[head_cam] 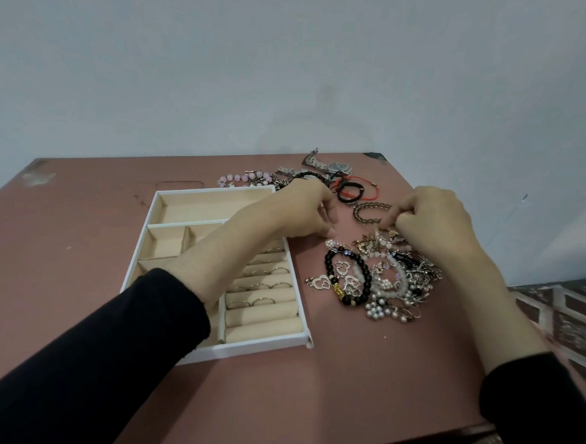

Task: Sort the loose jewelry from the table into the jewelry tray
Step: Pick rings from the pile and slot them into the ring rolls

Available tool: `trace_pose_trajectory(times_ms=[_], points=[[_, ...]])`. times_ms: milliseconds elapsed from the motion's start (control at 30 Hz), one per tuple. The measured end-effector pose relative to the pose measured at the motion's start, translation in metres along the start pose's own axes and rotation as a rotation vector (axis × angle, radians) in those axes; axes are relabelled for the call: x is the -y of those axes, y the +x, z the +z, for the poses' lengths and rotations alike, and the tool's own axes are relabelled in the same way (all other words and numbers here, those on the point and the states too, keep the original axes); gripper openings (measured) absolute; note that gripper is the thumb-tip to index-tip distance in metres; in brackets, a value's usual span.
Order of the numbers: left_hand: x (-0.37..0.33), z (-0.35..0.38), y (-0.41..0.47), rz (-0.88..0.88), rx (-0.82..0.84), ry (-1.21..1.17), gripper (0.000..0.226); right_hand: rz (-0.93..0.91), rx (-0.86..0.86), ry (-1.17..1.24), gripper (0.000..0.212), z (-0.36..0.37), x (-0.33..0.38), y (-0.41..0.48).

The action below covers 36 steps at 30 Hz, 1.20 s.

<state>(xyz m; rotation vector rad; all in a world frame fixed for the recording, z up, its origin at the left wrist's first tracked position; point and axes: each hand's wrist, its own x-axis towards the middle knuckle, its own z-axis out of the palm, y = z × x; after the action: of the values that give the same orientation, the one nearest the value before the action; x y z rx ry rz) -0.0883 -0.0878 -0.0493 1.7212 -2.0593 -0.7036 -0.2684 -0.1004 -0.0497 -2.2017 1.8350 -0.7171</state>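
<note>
Open room on the surface (361, 380) lies in front of the jewelry tray (263, 348) and the jewelry pile (384, 279), and to the tray's left. Only a narrow bare strip separates tray and pile. The left forearm (213, 261) crosses over the tray's ring rolls. A watch (339, 168) and bracelets (350, 192) crowd the far edge.
</note>
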Motion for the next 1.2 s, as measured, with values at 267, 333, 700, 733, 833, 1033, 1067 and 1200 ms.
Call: trace_pose_trajectory(times_ms=[267, 333, 700, 733, 833, 1033, 1067, 1200], points=[[-0.0014, 0.0001, -0.0003, -0.007, 0.002, -0.008, 0.017, -0.028, 0.073, -0.036, 0.047, 0.0042, -0.002, 0.0026], [-0.0028, -0.0002, -0.0003, -0.008, 0.004, 0.001, 0.017, -0.027, 0.032, -0.03, 0.038, 0.0029, -0.0025, 0.0019], [-0.0027, 0.0007, -0.0009, 0.0, -0.004, 0.012, 0.017, -0.04, 0.092, 0.011, 0.046, 0.0024, -0.0027, 0.0011], [-0.0027, 0.0007, -0.0011, 0.0, -0.007, 0.016, 0.018, -0.047, 0.093, 0.013, 0.049, 0.0031, -0.0029, 0.0015], [-0.003, 0.0009, -0.0017, -0.001, -0.01, 0.031, 0.018, -0.051, 0.028, 0.04, 0.045, 0.0019, -0.0044, 0.0017], [-0.0033, 0.0012, -0.0017, 0.001, -0.012, 0.049, 0.019, -0.148, 0.127, 0.185, 0.049, -0.0003, 0.0008, -0.0016], [-0.0031, 0.0013, -0.0014, 0.001, -0.013, 0.051, 0.019, -0.174, 0.165, 0.172, 0.051, -0.0004, 0.0026, -0.003], [-0.0025, 0.0012, -0.001, -0.001, -0.013, 0.043, 0.018, -0.223, 0.215, 0.08, 0.056, -0.0002, 0.0046, -0.003]])
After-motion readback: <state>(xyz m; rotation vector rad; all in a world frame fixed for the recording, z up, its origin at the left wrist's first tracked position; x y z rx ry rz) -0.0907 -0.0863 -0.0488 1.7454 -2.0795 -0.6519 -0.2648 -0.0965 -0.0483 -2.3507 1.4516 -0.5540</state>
